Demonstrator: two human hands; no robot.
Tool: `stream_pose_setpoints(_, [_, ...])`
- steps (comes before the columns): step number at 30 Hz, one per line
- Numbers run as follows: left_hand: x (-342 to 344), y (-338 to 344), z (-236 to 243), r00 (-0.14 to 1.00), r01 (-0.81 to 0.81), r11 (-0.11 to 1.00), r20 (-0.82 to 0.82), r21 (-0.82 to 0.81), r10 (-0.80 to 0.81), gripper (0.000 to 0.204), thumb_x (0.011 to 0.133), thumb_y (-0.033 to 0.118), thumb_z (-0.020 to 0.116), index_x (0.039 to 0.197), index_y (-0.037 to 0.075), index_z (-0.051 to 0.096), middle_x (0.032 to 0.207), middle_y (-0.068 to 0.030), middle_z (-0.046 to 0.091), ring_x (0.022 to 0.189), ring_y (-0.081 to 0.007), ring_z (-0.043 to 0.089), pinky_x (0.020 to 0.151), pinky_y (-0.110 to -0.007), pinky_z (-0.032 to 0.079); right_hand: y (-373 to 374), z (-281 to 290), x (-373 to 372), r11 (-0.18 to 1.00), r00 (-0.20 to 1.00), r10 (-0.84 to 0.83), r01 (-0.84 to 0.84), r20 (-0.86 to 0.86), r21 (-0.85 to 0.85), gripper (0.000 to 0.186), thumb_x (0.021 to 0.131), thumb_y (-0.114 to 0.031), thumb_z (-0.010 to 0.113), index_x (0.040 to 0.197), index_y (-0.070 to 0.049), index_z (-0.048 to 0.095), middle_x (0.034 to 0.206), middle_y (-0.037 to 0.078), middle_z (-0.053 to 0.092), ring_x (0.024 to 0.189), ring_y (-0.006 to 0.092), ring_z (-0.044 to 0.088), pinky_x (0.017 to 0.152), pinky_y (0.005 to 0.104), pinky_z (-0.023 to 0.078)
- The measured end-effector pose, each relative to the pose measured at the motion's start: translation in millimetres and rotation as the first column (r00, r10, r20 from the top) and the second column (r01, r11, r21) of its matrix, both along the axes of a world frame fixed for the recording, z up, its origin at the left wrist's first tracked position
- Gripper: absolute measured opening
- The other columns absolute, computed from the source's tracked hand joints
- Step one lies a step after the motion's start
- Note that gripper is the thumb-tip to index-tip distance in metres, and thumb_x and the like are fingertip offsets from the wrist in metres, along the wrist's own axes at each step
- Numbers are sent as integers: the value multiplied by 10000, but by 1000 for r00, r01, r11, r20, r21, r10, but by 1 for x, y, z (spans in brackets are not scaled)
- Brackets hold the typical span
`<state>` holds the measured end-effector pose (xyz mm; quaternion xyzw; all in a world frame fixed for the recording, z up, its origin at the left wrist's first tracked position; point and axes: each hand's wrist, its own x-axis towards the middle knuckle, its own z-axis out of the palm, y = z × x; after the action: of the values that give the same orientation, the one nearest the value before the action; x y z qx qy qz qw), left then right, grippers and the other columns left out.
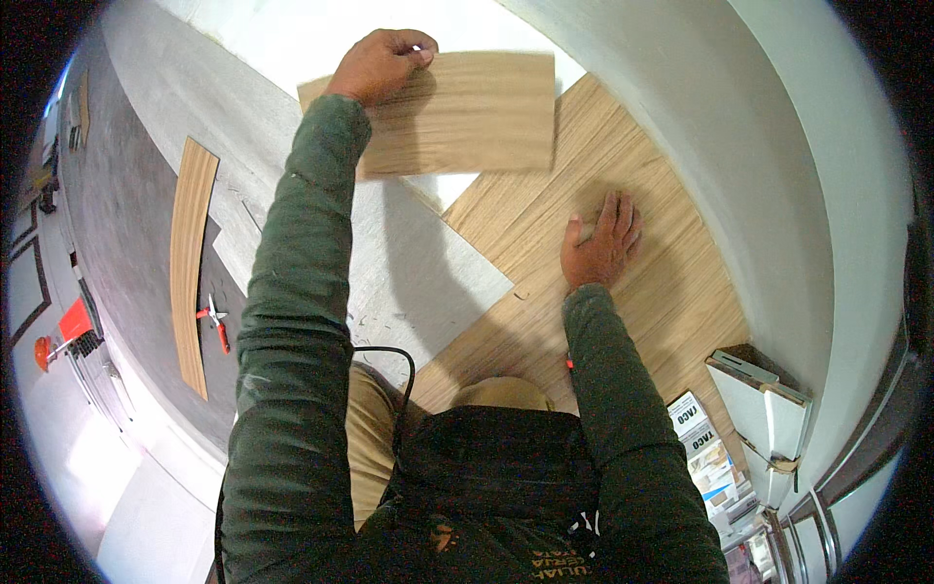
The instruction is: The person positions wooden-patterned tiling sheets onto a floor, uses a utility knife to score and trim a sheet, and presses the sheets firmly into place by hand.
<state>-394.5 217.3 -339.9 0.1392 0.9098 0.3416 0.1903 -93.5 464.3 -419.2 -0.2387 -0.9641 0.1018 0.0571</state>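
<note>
My left hand point(377, 66) pinches the upper edge of a short wood-look floor plank point(467, 112), held up over the far part of the floor. The plank's left end is partly hidden behind my hand and sleeve. My right hand point(601, 238) lies flat with fingers stretched out on the laid wood-look flooring point(525, 277), holding nothing. Under the raised plank, a white surface point(496, 29) and a grey sheet point(428, 282) border the laid planks.
A long narrow plank point(190, 263) lies at left, beside red-handled pliers point(216, 319). A pale wall point(739, 165) curves along the right. At lower right are a white box-like piece point(764, 399) and printed boxes point(696, 433). Small dark scraps dot the grey sheet.
</note>
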Motion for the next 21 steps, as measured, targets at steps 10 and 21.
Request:
stream_pose_setpoints(10, [63,102,18,187,702,121,17,-702,-982,120,703,192,652,770,146,742,813,-40,712,1036,-252,648,1188,-547,205,-1,1,-2,1000,1000,1,-2,-31,-29,681,841,-331,626,1439,-90,406,1500,139,366,1392,409,289,1139,566,220])
stream_pose_setpoints(21, [107,74,-19,950,-261,872,-270,-414,156,905,729,539,756,1393,29,412,1456,-266,333,1351,-465,302,1023,-717,277,1,3,-2,1000,999,20,-21,-42,-19,655,847,-288,620,1430,-71,412,1493,155,368,1384,399,300,1140,565,208])
